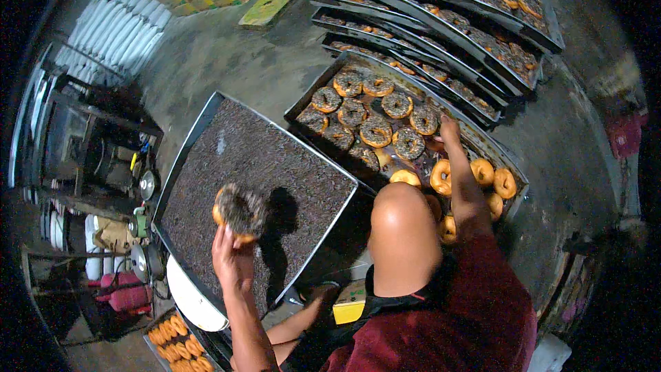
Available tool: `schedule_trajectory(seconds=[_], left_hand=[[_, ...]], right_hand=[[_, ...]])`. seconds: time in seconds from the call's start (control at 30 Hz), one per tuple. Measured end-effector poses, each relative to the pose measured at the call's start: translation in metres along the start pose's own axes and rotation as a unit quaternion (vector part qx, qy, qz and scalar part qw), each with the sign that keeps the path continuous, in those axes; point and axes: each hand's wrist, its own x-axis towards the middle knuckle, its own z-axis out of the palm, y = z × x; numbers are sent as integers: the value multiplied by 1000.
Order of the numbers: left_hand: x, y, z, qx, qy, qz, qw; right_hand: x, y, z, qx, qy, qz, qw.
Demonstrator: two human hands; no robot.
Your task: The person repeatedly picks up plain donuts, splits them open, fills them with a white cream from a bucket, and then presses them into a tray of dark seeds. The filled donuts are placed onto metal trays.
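My left hand (233, 262) grips a doughnut (241, 212) topped with dark sprinkles. It is held above a square metal tray (184, 155) spread with dark chocolate sprinkles (275, 151), where a shadow falls beside it. Over to the right, my right hand (449, 129) reaches into a long metal tray (475, 122). Its fingers and thumb close on the edge of a sprinkled doughnut (423, 120). Several more sprinkled doughnuts (376, 131) lie at that tray's far end, and plain ones (441, 176) at its near end. My forearm and knee cover part of the plain ones.
Stacked trays of sprinkled doughnuts (427, 17) rise behind the long tray. My bent knee (403, 234) stands between the two working trays. Plain doughnuts fill a tray (180, 344) at lower left, near a white round container (193, 296). A pink cylinder (127, 295) and shelving are at left.
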Motion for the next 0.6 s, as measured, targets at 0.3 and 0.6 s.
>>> schedule_trajectory(seconds=[0.3,0.6], left_hand=[[68,-25,134,5,-214,-114,970],[69,-35,164,232,-211,49,949]], right_hand=[[-195,-192,15,327,-524,-179,765],[-159,-135,-1,468,-408,-53,782]])
